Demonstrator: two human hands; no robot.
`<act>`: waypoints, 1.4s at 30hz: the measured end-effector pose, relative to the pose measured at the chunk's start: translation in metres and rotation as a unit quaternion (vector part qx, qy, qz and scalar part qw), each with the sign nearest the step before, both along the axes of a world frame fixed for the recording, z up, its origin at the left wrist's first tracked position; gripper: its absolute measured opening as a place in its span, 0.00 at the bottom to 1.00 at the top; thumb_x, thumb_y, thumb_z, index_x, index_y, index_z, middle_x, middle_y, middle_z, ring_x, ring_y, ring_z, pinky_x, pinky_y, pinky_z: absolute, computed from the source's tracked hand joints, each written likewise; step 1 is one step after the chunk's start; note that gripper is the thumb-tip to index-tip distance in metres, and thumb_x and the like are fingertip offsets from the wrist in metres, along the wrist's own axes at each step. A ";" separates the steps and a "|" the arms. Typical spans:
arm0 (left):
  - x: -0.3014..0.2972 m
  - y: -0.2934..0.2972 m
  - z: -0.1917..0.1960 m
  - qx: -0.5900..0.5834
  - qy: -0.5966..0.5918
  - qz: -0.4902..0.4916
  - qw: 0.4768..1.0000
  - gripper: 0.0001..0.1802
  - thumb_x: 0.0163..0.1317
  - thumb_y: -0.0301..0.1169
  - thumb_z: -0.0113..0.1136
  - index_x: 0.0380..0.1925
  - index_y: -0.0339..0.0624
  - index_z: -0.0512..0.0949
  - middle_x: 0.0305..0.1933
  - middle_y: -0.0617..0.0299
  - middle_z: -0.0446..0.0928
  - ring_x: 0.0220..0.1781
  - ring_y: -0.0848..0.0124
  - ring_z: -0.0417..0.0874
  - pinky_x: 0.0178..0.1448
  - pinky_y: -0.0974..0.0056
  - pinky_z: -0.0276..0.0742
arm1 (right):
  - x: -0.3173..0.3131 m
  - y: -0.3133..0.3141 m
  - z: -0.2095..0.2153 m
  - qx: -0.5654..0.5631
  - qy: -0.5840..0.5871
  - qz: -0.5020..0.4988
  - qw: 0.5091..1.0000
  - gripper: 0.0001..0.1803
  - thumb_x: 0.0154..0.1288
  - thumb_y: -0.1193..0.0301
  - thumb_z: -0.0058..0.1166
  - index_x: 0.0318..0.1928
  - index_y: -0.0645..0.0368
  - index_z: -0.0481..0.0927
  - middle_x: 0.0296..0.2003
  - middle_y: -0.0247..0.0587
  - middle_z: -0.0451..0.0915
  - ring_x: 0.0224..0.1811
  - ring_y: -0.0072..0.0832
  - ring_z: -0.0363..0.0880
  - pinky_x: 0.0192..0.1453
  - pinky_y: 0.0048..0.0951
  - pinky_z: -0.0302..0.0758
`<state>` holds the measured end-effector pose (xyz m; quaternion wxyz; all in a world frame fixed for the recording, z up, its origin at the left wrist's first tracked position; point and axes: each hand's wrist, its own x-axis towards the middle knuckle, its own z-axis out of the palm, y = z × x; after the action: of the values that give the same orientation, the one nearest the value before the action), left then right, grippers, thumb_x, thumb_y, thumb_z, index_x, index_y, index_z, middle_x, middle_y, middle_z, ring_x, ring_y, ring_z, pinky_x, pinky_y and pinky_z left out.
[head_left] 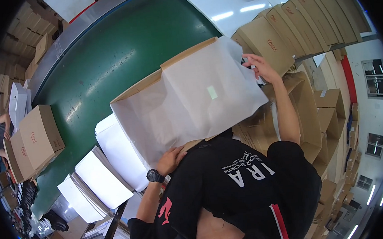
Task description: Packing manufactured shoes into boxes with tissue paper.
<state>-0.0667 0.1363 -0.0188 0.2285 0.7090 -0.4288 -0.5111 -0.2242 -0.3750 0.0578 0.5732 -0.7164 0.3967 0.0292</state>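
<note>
A shallow cardboard box (154, 78) lies tilted on the green belt in front of my body. White tissue paper (190, 97) covers its inside and hangs past its right end, with a pale green sticker (211, 92) near the middle. My left hand (170, 159), with a black watch on the wrist, grips the box's near edge, its fingers curled at the paper. By the paper's far right corner is my right hand (262, 68), its fingers stretched and apart, the tips near the paper's edge. What lies under the paper is hidden.
A green conveyor belt (121, 45) runs beyond the box. Stacks of white paper (103, 175) stand at the left. Closed brown boxes (270, 40) line the upper right, above a large open carton (302, 108). Another person (3, 126) is at the far left beside brown boxes (37, 137).
</note>
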 end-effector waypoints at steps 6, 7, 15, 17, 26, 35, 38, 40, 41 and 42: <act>-0.009 0.010 0.012 -0.037 -0.125 0.047 0.990 0.22 0.74 0.47 0.50 0.57 0.44 0.79 0.50 0.50 0.83 0.49 0.46 0.83 0.58 0.49 0.77 | -0.021 -0.033 -0.017 -0.001 0.159 -0.034 0.987 0.32 0.60 0.75 0.57 0.68 0.53 0.72 0.42 0.37 0.84 0.19 0.18 0.71 0.18 0.20 0.65; -0.008 0.013 0.011 -0.043 -0.129 0.043 0.990 0.22 0.74 0.47 0.50 0.57 0.44 0.79 0.50 0.50 0.83 0.49 0.46 0.83 0.58 0.49 0.77 | -0.021 -0.032 -0.015 0.007 0.130 0.033 0.991 0.37 0.55 0.77 0.57 0.69 0.53 0.71 0.47 0.40 0.83 0.21 0.19 0.73 0.18 0.21 0.66; -0.008 0.046 0.010 -0.055 -0.240 0.045 0.968 0.21 0.72 0.47 0.53 0.55 0.48 0.82 0.47 0.52 0.84 0.48 0.49 0.84 0.56 0.49 0.78 | -0.008 0.043 -0.054 -0.310 0.057 0.238 0.919 0.27 0.58 0.63 0.61 0.59 0.54 0.79 0.52 0.51 0.82 0.51 0.45 0.82 0.55 0.43 0.78; -0.008 0.049 0.008 -0.060 -0.241 0.047 0.968 0.21 0.72 0.46 0.52 0.55 0.47 0.82 0.48 0.50 0.83 0.49 0.47 0.83 0.56 0.49 0.78 | -0.020 0.047 -0.075 -0.429 0.145 0.286 0.844 0.19 0.58 0.58 0.59 0.50 0.47 0.81 0.40 0.48 0.78 0.48 0.45 0.80 0.48 0.49 0.78; -0.003 0.049 0.002 -0.092 -0.263 0.018 0.960 0.22 0.71 0.51 0.54 0.53 0.50 0.82 0.46 0.54 0.84 0.46 0.51 0.84 0.54 0.50 0.78 | -0.030 0.030 0.009 -0.415 0.043 0.049 0.908 0.16 0.57 0.61 0.64 0.46 0.51 0.86 0.43 0.46 0.86 0.46 0.46 0.85 0.51 0.39 0.80; 0.026 -0.075 0.096 -0.408 -0.344 0.117 0.838 0.30 0.57 0.32 0.72 0.61 0.46 0.76 0.64 0.51 0.74 0.62 0.49 0.76 0.62 0.50 0.74 | -0.053 0.060 0.218 -0.386 -0.295 -0.262 0.834 0.15 0.60 0.75 0.67 0.49 0.59 0.85 0.33 0.24 0.78 0.26 0.09 0.68 0.35 0.13 0.64; 0.042 -0.137 0.141 -0.502 -0.341 0.142 0.782 0.37 0.53 0.29 0.74 0.65 0.46 0.73 0.66 0.46 0.71 0.65 0.48 0.74 0.66 0.51 0.72 | -0.046 0.082 0.226 -0.300 -0.391 -0.256 0.832 0.15 0.63 0.77 0.63 0.51 0.62 0.84 0.36 0.29 0.82 0.31 0.14 0.76 0.40 0.15 0.70; 0.045 -0.166 0.165 -0.579 -0.325 0.161 0.730 0.44 0.50 0.29 0.77 0.69 0.48 0.68 0.69 0.43 0.68 0.67 0.44 0.71 0.68 0.47 0.70 | -0.037 0.111 0.237 -0.221 -0.401 -0.226 0.860 0.16 0.64 0.75 0.59 0.53 0.62 0.82 0.39 0.34 0.84 0.41 0.19 0.80 0.50 0.19 0.74; 0.045 -0.180 0.178 -0.620 -0.317 0.168 0.698 0.47 0.48 0.28 0.78 0.70 0.51 0.67 0.70 0.41 0.66 0.69 0.41 0.69 0.69 0.42 0.67 | -0.036 0.120 0.237 -0.213 -0.380 -0.210 0.875 0.16 0.66 0.73 0.59 0.53 0.62 0.82 0.41 0.34 0.84 0.44 0.19 0.80 0.53 0.19 0.73; 0.048 -0.187 0.189 -0.613 -0.322 0.173 0.701 0.47 0.48 0.28 0.78 0.70 0.51 0.67 0.70 0.41 0.66 0.69 0.41 0.69 0.69 0.42 0.67 | -0.030 0.133 0.236 -0.190 -0.357 -0.193 0.894 0.16 0.67 0.70 0.58 0.53 0.63 0.82 0.42 0.34 0.83 0.46 0.19 0.79 0.53 0.18 0.73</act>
<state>-0.0188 -0.0509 0.1702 0.5451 0.5956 -0.5643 0.1723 -0.2544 -0.2415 0.2937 0.5239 -0.6828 0.2937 -0.4160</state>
